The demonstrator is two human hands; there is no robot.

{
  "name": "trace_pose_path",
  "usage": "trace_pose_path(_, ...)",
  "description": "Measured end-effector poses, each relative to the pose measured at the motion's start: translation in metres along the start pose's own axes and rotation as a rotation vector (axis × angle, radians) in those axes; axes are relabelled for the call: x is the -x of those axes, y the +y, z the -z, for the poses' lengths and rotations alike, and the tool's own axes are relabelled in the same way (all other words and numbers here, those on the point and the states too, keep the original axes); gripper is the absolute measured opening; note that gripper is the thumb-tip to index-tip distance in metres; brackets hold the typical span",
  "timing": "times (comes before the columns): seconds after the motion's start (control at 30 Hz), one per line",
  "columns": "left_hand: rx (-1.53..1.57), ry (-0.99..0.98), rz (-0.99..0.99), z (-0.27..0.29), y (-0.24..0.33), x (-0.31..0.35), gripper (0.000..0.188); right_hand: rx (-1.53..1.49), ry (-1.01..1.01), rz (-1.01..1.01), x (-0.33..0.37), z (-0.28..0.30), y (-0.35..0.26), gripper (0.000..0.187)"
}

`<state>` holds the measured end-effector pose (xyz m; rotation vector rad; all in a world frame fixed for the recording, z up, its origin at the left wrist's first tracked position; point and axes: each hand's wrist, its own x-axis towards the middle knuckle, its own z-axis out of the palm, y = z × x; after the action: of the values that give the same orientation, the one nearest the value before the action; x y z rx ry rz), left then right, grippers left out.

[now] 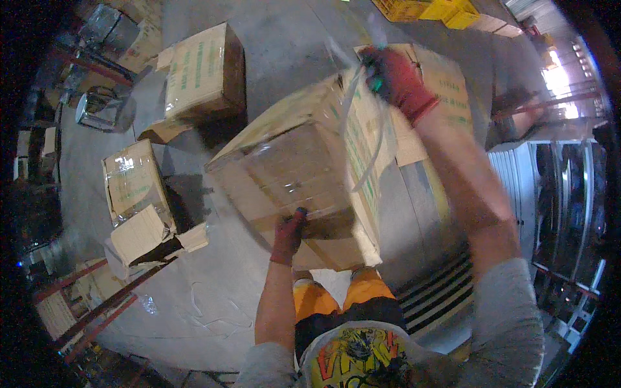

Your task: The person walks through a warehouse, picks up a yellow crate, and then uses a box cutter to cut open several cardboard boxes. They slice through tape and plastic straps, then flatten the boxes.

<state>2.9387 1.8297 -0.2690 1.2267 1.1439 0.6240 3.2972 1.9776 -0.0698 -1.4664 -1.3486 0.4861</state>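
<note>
I hold a large cardboard box [304,161] tilted in the air in front of me; clear tape covers its near face and a white plastic strap hangs around it. My left hand [289,234], in a red glove, grips the box's lower near edge. My right hand [396,76], also in a red glove, grips the box's far upper corner by the white strap [378,139].
Several other cardboard boxes lie on the grey concrete floor: one far left [204,74], one opened at left [132,184], one behind the held box [446,84]. Red metal rails [97,310] run at lower left. Yellow crates [427,9] stand at the top. A grey metal rack [550,194] is at right.
</note>
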Motion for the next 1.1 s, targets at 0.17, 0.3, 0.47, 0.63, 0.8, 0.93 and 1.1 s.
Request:
trace_pose_path(0.17, 0.130, -0.013, 0.184, 0.020, -0.023, -0.022, 0.037, -0.596, 0.010, -0.519, 0.005, 0.047, 0.004, 0.013)
trace_pose_path(0.3, 0.135, 0.133, 0.089, 0.014, -0.041, -0.035, 0.033, -0.471, -0.075, -0.509, 0.059, 0.039, -0.016, 0.013)
trace_pose_path(0.47, 0.198, 0.036, 0.156, 0.020, -0.050, -0.038, 0.037, -0.781, -0.017, -0.895, 0.133, 0.017, -0.047, 0.020)
trace_pose_path(0.63, 0.267, 0.110, 0.251, 0.019, -0.041, -0.032, 0.037, -0.585, -0.062, -0.937, 0.187, 0.006, -0.031, 0.031)
trace_pose_path(0.8, 0.166, 0.127, 0.209, 0.008, -0.036, -0.024, 0.041, -0.454, -0.135, -0.999, 0.201, 0.022, -0.015, 0.031)
trace_pose_path(0.93, 0.178, 0.198, 0.287, 0.008, -0.047, -0.020, 0.036, -0.488, -0.218, -1.007, 0.196, 0.028, -0.023, 0.032)
trace_pose_path(1.1, 0.066, 0.235, 0.350, 0.003, -0.031, -0.012, 0.044, -0.592, -0.148, -0.946, 0.187, 0.012, -0.037, 0.031)
